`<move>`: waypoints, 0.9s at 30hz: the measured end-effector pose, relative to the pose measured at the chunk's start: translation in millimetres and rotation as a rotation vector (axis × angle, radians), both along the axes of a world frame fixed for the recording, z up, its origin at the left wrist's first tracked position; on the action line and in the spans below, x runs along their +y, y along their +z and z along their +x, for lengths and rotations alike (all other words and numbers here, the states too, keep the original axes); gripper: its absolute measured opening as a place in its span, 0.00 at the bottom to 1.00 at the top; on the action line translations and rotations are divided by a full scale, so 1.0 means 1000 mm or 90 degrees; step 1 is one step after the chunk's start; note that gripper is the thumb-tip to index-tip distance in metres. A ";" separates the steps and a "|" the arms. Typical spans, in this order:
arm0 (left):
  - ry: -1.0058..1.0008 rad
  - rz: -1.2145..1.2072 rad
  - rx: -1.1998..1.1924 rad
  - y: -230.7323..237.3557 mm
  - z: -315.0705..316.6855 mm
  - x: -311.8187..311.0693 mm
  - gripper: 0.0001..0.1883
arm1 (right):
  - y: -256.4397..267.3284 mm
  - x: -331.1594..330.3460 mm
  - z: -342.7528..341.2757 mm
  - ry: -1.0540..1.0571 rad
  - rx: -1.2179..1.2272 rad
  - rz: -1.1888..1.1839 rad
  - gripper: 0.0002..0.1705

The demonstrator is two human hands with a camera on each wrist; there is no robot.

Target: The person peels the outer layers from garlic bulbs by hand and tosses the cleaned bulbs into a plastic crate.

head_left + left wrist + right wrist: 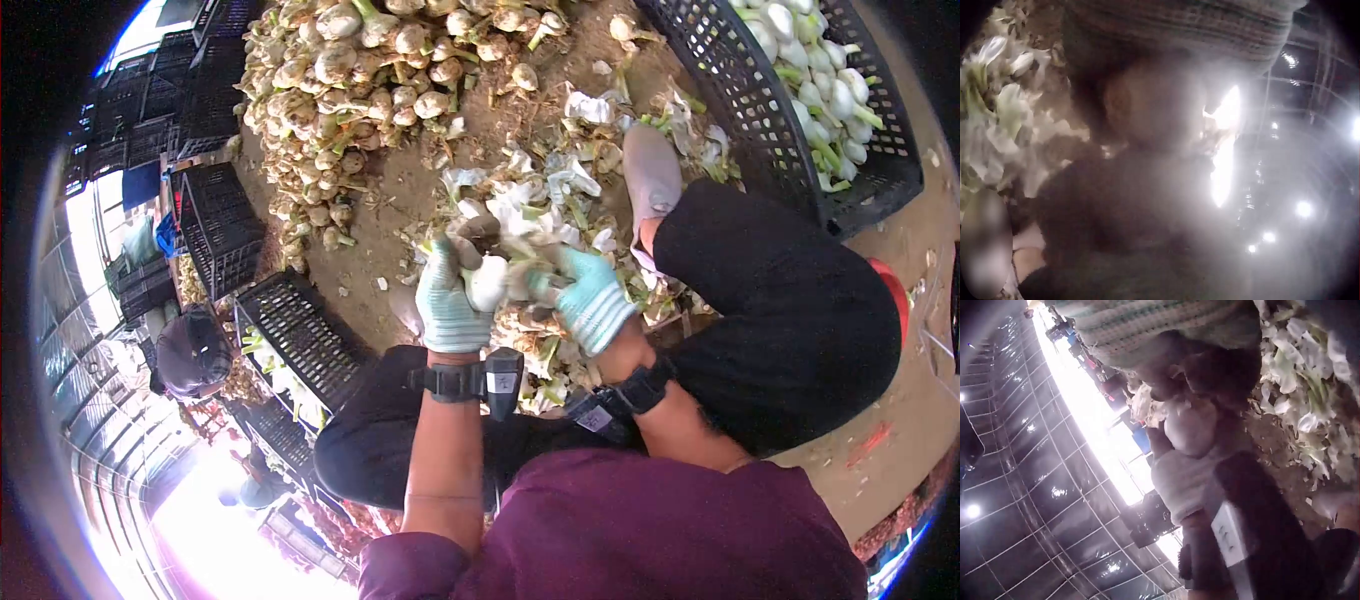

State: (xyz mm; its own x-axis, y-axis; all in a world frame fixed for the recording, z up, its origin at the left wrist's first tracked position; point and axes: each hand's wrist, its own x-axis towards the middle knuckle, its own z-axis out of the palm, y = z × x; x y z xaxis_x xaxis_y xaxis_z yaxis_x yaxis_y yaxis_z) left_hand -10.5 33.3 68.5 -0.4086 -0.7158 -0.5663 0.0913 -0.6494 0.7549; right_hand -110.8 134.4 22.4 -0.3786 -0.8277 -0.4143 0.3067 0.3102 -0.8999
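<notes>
My left hand [452,305], in a striped glove with dark fingertips, grips a white garlic bulb [487,284]. The bulb's smooth pale side shows in the right wrist view, where the bulb [1191,428] sits between both hands. My right hand [590,300], gloved alike, is close against the bulb with curled, motion-blurred fingers. Loose flaky garlic skin [1143,405] hangs by its fingertips. Beneath both hands lies a heap of white and green peelings [545,195]. The left wrist view is dark and blurred, with the glove cuff [1179,28] across its top.
A large pile of unpeeled, soil-stained garlic [340,90] spreads ahead. At the right, a black crate [740,90] holds cleaned white bulbs [825,90] with green stems. More black crates [215,225] stand at the left, near another person in a cap [193,352]. My shoe [652,175] borders the peelings.
</notes>
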 end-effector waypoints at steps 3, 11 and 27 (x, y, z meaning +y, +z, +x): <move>0.097 0.089 0.195 0.004 -0.002 -0.014 0.24 | -0.005 0.000 0.001 -0.061 0.063 0.114 0.16; -0.223 -0.078 0.287 0.084 -0.102 -0.023 0.40 | -0.031 -0.006 0.014 -0.031 0.076 0.184 0.15; -0.464 -0.484 -0.706 -0.211 -0.148 -0.183 0.22 | -0.082 -0.014 0.054 -0.311 -0.587 0.206 0.10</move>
